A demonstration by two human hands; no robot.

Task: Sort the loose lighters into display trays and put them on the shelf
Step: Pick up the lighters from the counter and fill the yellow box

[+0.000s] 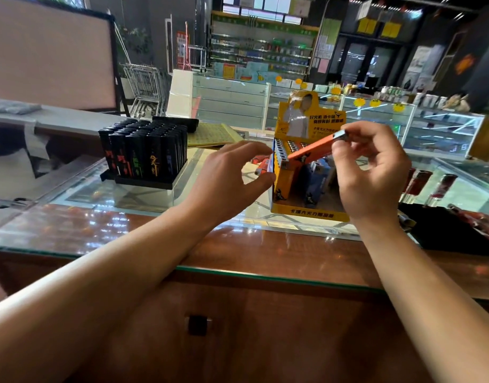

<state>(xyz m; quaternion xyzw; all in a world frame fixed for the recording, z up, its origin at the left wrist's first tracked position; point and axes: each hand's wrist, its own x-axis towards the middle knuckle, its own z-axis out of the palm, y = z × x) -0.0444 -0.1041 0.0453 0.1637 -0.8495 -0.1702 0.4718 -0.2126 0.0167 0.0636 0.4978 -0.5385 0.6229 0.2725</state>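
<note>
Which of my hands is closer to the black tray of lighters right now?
Left. Your left hand hovers open just right of the black tray of lighters, with counter glass between them. Your right hand is farther right, beyond the yellow display box, pinching an orange lighter.

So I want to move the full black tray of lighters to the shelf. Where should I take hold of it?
Probably grip the black tray by its flat base, one hand at each short end, coming in low from the sides. The black lighters stand upright and packed in it, so lifting from above would likely pull them out.
</note>
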